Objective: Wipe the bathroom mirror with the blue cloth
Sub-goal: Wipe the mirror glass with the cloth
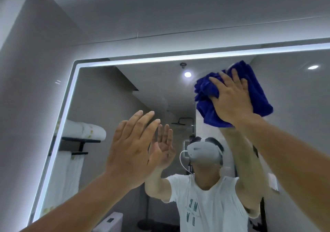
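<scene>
The right hand (230,96), fingers (217,84) spread flat, pressed the cloth (205,92) against the mirror (107,96) near its upper right edge. The left hand (130,149), open and empty, hovered near the glass.

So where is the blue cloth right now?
In the head view, the blue cloth is pressed against the upper right of the mirror under the right hand, just below the lit top edge.

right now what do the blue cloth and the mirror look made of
Blue cloth: soft, matte, fuzzy pile bunched in thick folds, probably microfibre or terry. Mirror: smooth glossy glass, sharply reflecting the room, with a lit strip along its edge.
</scene>
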